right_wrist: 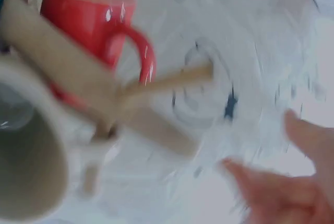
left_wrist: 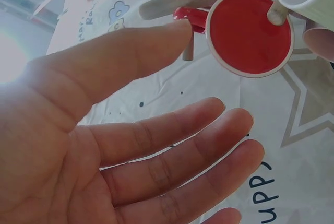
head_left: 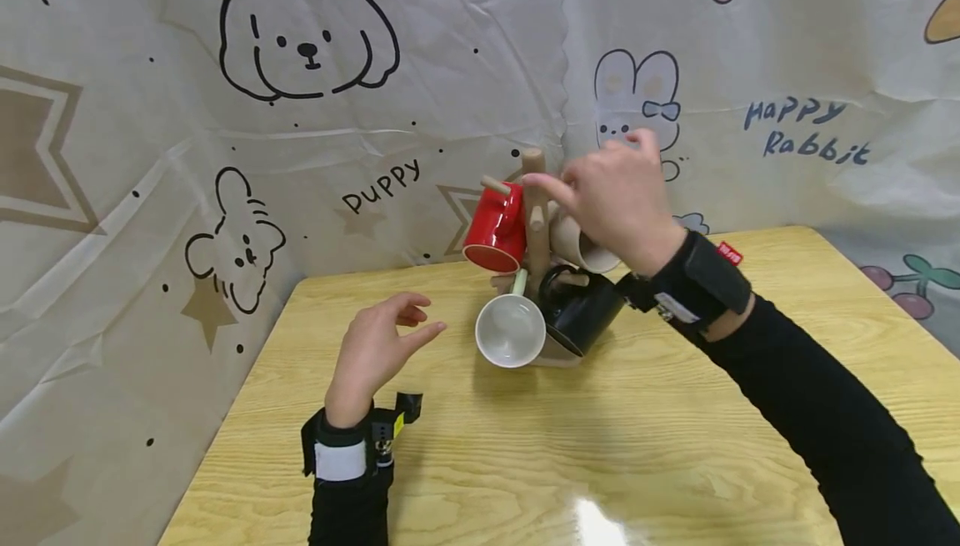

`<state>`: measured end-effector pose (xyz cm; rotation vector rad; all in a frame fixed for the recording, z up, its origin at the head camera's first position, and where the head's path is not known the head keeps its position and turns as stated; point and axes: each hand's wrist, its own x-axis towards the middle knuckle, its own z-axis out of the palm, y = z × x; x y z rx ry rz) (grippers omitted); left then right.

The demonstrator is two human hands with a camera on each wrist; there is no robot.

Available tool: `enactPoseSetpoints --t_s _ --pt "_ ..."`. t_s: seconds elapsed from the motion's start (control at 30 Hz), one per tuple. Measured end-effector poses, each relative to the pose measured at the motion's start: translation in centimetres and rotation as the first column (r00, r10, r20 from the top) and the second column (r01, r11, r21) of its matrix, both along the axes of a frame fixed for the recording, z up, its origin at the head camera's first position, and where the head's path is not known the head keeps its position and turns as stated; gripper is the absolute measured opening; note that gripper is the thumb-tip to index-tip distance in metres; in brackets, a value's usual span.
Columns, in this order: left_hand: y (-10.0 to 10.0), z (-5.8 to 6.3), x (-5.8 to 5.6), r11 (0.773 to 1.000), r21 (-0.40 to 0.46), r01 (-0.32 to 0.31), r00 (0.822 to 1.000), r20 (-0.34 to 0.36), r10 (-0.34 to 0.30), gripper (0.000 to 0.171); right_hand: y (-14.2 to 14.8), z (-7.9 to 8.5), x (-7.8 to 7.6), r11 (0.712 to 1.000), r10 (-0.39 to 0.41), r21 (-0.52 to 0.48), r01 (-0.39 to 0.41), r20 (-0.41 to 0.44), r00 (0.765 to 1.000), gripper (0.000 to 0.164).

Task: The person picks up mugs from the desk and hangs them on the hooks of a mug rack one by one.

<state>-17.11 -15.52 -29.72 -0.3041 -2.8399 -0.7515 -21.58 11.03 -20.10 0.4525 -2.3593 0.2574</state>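
Observation:
A wooden mug tree [head_left: 533, 164] stands on the table with mugs hanging from its pegs. On its left side is a red mug [head_left: 491, 233], mouth tipped downward. Below it, a white mug [head_left: 511, 331] with a pale green handle faces forward. A black mug [head_left: 587, 313] hangs low on the right, beneath an off-white mug [head_left: 573, 242]. My right hand [head_left: 618, 196] hovers over the upper right of the tree, holding nothing, its thumb and fingertip apart in the blurred right wrist view. Left of the white mug, my left hand [head_left: 378, 346] is held with fingers spread from the thumb, touching nothing.
The light wood table [head_left: 465, 463] runs back to a printed cloth [head_left: 480, 46] hanging behind and at the left. A small red tag [head_left: 729, 253] shows beside my right wrist strap. The peg tips [right_wrist: 201, 72] stick out from the post.

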Motion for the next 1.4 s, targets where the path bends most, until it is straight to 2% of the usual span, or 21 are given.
enactPoseSetpoints --t_s 0.07,0.13,0.23,0.37,0.5,0.57,0.67,0.77,0.9,0.93,0.97,1.03,1.13,1.17,1.2,1.27,1.33,1.4 --pt "0.0 0.0 0.1 1.000 0.007 -0.002 1.000 0.000 0.002 0.039 2.2 -0.5 -0.6 0.990 0.048 -0.124 -0.060 -0.098 0.994 0.049" --pt "-0.1 0.0 0.1 1.000 0.011 -0.003 1.000 0.002 0.003 0.039 4.3 -1.7 -1.3 0.966 0.072 -0.232 -0.111 -0.171 0.983 0.044" --pt "-0.1 0.0 0.1 1.000 0.009 -0.003 1.000 -0.001 0.003 0.038 6.9 -4.7 -1.9 0.927 0.069 -0.349 -0.138 -0.203 0.977 0.043" --pt "-0.1 -0.1 0.0 1.000 0.008 0.007 1.000 -0.014 -0.007 0.038 9.3 -10.1 -2.1 0.880 0.067 -0.454 -0.141 -0.176 0.982 0.042" --pt "0.0 -0.1 -0.2 1.000 0.016 0.012 1.000 -0.010 -0.012 0.039 10.9 -15.0 -2.0 0.848 0.061 -0.516 -0.118 -0.126 0.990 0.041" --pt "0.0 -0.1 -0.2 1.000 0.016 0.009 1.000 -0.007 -0.009 0.038 11.5 -16.8 -1.9 0.839 0.047 -0.537 -0.090 -0.093 0.995 0.041" --pt "0.1 -0.2 -0.3 1.000 0.014 0.009 1.000 0.004 -0.009 0.038 12.2 -18.5 -1.8 0.816 0.021 -0.577 -0.038 -0.035 0.999 0.043" --pt "0.1 -0.3 -0.3 1.000 0.000 0.010 1.000 0.006 -0.010 0.039 12.6 -19.1 -1.9 0.772 0.026 -0.636 0.006 0.040 0.999 0.045" --pt "0.3 -0.4 -0.4 1.000 -0.010 0.016 1.000 -0.003 -0.016 0.039 13.2 -18.9 -1.9 0.698 0.045 -0.714 0.062 0.131 0.990 0.049" --pt "0.3 -0.3 -0.4 1.000 -0.010 0.017 1.000 -0.008 -0.017 0.039 13.3 -18.7 -2.0 0.678 0.050 -0.732 0.069 0.140 0.989 0.050" --pt "0.3 -0.3 -0.4 1.000 -0.010 0.019 1.000 -0.012 -0.019 0.038 13.8 -19.0 -2.3 0.642 0.068 -0.764 0.066 0.142 0.988 0.048" --pt "0.3 -0.2 -0.5 1.000 -0.011 0.022 1.000 -0.014 -0.022 0.038 14.2 -18.8 -2.2 0.617 0.067 -0.783 0.084 0.159 0.985 0.050" --pt "0.4 -0.3 -0.5 1.000 -0.014 0.022 1.000 -0.010 -0.022 0.038 15.0 -18.9 -2.3 0.563 0.069 -0.817 0.124 0.196 0.978 0.050" --pt "0.4 -0.4 -0.5 1.000 -0.015 0.021 1.000 -0.008 -0.021 0.039 15.2 -19.0 -2.3 0.554 0.064 -0.820 0.142 0.213 0.975 0.050" --pt "0.4 -0.4 -0.5 1.000 -0.017 0.019 1.000 -0.005 -0.019 0.039 15.1 -18.5 -1.9 0.567 0.046 -0.807 0.166 0.232 0.972 0.053" --pt "0.4 -0.5 -0.5 1.000 -0.017 0.017 1.000 -0.003 -0.017 0.039 15.4 -18.4 -1.8 0.551 0.038 -0.813 0.187 0.248 0.968 0.051" --pt "0.4 -0.6 -0.6 1.000 -0.015 0.016 1.000 -0.005 -0.017 0.039 15.7 -18.1 -1.5 0.554 0.034 -0.809 0.198 0.259 0.965 0.050" --pt "0.5 -0.6 -0.7 1.000 -0.008 0.025 1.000 -0.003 -0.025 0.038 16.1 -17.8 -1.3 0.585 0.020 -0.784 0.207 0.269 0.963 0.048"
